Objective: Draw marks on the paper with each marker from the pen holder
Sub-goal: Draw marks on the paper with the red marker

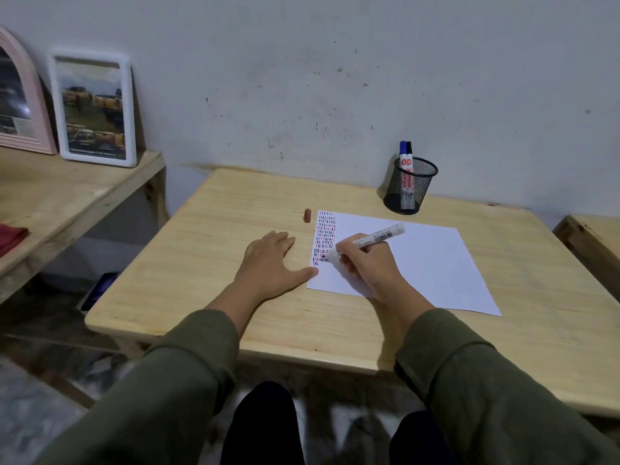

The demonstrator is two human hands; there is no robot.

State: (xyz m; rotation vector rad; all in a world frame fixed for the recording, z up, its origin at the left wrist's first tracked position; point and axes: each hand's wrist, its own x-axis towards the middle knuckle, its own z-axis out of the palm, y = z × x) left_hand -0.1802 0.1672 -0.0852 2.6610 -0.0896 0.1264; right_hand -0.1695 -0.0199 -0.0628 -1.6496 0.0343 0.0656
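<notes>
1. Two markers stand capped in the mesh pen holder at the far edge of the tabletop, near the wall; a third, the white-barrelled marker, is in the right hand, its tip down on the paper at the foot of the columns of short strokes along the sheet's left margin.
2. Its red cap lies on the wood just beside the paper's far-left corner (so the red strokes are probably this pen's, though the tip itself is too small to read).
3. To do this step well, I judge: keep each dash short and parallel to those above, lift cleanly between strokes, and begin a fresh column once the row reaches the lower edge. Light pressure should be enough.
4. Right grip: thumb and first fingers pinch the barrel low, near the tip, with the barrel slanting up and away to the right; the heel of the hand rests on the sheet, which steadies the stroke.
5. Left hand: flat, palm down, fingers loosely spread, holding nothing; the thumb tip touches the paper's left edge, or nearly does (worth pressing there so the sheet cannot slide).
6. Both forearms, in green sleeves, reach forward over the near edge.
</notes>
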